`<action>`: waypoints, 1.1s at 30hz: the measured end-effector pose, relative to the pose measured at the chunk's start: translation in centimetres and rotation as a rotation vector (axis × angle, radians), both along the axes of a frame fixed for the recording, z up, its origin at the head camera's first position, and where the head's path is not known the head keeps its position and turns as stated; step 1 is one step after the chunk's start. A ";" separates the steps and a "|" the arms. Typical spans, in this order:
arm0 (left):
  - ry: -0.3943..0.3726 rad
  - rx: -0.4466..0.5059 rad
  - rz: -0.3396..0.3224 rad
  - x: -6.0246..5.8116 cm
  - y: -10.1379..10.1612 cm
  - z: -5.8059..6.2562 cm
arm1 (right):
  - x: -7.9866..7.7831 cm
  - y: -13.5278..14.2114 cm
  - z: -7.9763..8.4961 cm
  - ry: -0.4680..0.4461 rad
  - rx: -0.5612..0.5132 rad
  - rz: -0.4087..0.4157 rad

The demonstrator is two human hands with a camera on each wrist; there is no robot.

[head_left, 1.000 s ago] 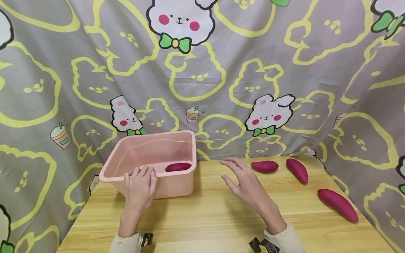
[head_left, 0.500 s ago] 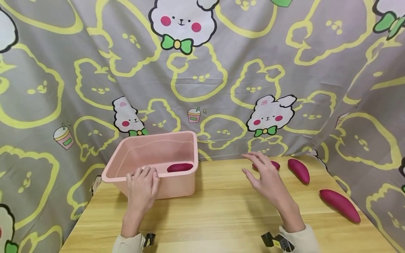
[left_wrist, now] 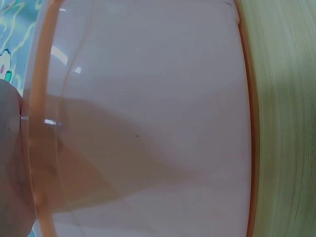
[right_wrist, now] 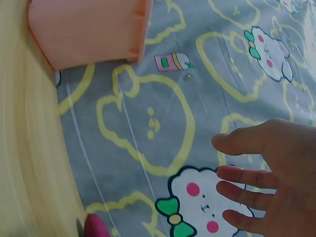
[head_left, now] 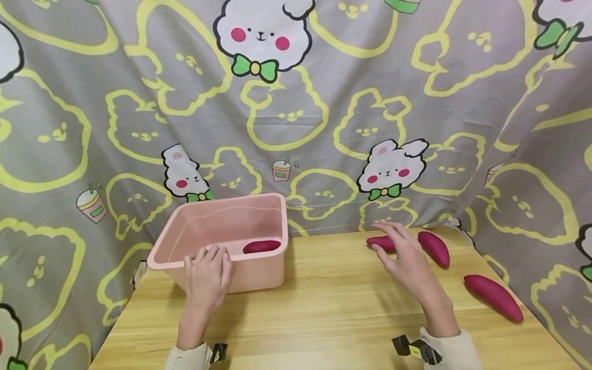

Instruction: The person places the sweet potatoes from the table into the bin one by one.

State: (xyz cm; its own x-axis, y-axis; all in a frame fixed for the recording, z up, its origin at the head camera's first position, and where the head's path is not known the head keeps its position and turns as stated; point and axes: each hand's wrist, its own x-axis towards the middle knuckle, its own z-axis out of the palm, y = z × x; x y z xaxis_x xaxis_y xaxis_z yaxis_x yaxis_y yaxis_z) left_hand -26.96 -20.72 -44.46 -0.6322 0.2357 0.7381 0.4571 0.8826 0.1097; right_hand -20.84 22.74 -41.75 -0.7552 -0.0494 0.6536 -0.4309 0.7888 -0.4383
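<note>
My left hand (head_left: pixel 205 275) grips the front rim of a pink plastic bin (head_left: pixel 260 273), fingers hooked over the edge. In the left wrist view the bin's wall (left_wrist: pixel 148 98) fills most of the picture, with part of the hand (left_wrist: pixel 12 163) at the left. One purple sweet potato (head_left: pixel 261 246) lies inside the bin. My right hand (head_left: pixel 409 264) hovers, fingers spread and empty, over a second sweet potato (head_left: pixel 379 243), partly covering it in the head view. The right wrist view catches just the tip of a sweet potato (right_wrist: pixel 96 227) below the thumb and fingers (right_wrist: pixel 247 190).
Two more sweet potatoes lie to the right on the wooden table (head_left: pixel 324 308): one (head_left: pixel 433 249) just beyond the right hand, another (head_left: pixel 494 298) near the right edge. A patterned grey curtain (head_left: pixel 314 128) hangs directly behind the table and along its sides.
My right hand has moved right, away from the bin, to the nearest sweet potato on the table. The left hand has stayed on the bin's rim.
</note>
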 end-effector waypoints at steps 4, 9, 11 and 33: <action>-0.011 0.003 0.005 0.1 0.1 0.0 | 0.2 1.1 0.2 0.018 -0.002 -0.038; -0.010 0.013 0.005 0.2 0.1 0.2 | 0.3 2.4 0.3 0.029 -0.025 -0.086; -0.009 0.017 0.003 0.2 0.1 0.2 | 0.3 3.0 0.2 0.032 -0.033 -0.110; -0.003 0.001 0.000 0.1 0.0 0.0 | 2.1 9.1 -1.1 -0.025 -0.093 -0.266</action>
State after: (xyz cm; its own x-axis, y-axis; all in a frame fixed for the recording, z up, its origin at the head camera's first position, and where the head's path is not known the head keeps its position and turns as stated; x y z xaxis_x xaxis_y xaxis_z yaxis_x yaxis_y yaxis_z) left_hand -26.89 -20.70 -44.46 -0.6348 0.2347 0.7362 0.4566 0.8825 0.1124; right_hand -18.73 31.87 -42.88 -0.7498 0.2116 0.6269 -0.2024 0.8287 -0.5218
